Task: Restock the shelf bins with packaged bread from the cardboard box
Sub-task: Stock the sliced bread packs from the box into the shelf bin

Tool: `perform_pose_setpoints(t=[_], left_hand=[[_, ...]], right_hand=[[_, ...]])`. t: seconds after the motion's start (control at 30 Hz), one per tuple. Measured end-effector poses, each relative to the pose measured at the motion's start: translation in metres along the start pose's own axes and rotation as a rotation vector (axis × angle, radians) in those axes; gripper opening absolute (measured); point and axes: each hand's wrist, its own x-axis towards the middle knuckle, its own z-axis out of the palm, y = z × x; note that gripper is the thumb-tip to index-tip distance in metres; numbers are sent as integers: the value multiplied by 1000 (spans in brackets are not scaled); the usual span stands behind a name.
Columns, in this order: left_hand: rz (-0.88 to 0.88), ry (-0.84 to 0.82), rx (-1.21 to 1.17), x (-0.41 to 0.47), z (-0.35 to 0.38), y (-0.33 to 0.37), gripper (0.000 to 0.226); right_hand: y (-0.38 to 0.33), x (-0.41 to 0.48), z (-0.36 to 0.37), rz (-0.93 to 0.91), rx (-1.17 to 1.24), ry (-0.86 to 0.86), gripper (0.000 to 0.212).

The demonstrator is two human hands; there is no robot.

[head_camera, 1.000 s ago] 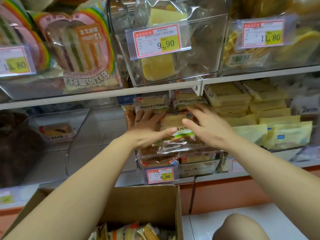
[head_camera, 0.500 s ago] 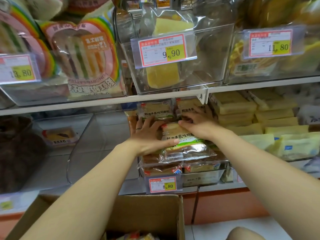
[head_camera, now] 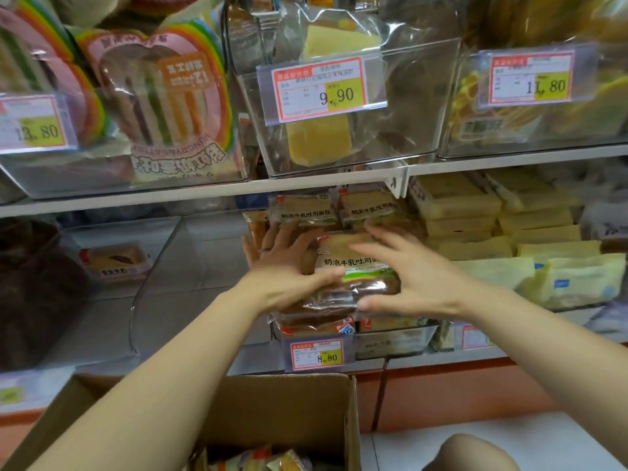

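A packaged toast loaf (head_camera: 353, 266) with a green-and-white label lies on top of the stack in the clear shelf bin (head_camera: 394, 341) tagged 8.80. My left hand (head_camera: 282, 266) rests flat against the loaf's left side, fingers spread and thumb across its front. On the loaf's right side my right hand (head_camera: 411, 270) lies spread, fingers straight over the top and thumb at the lower front edge. Two more loaves of the same kind (head_camera: 306, 212) stand behind. The open cardboard box (head_camera: 306, 406) sits below, with several wrapped packs (head_camera: 258, 460) inside.
The white shelf board (head_camera: 306, 190) hangs close above the bin. Yellow packaged cakes (head_camera: 475, 215) fill the bin to the right. A nearly bare clear bin (head_camera: 170, 266) is to the left. Upper bins hold rainbow sandwiches (head_camera: 159, 107) and yellow cake (head_camera: 319, 141).
My right hand has come back from the loaf's far end to its near right side and spread out. The left hand stays against the left side.
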Motion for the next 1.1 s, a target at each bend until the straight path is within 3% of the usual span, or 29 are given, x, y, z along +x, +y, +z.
perform_pose_setpoints(t=[0.1,0.3,0.47,0.53,0.6,0.73,0.83,0.97,1.1], left_hand=[[14,-4,-25,-5,2,-3,87],[12,4,-11,0,1,-4,88],[127,295,-115,-32,5,-14,70],[164,382,-144,-59,7,-22,55],[176,426,-136,-90,14,-39,36],[51,369,-124,-160,30,-92,22],[-104,339,-121,-211,37,-133,32],[-259,279,-118,-263,43,-175,41],[-355,223,-161,-290,53,-196,26]], right_hand=[[-3,0,8,-31,-124,-46,81],[-2,2,8,1,-136,-17,66],[-29,-17,18,-150,-165,174,63],[-51,-23,26,-294,-123,286,52],[-77,-24,39,-378,-62,289,40],[-130,-16,76,-452,33,98,31],[-170,-6,109,-492,108,-5,26],[-212,13,161,-430,40,-356,35],[-221,26,223,-276,-74,-695,42]])
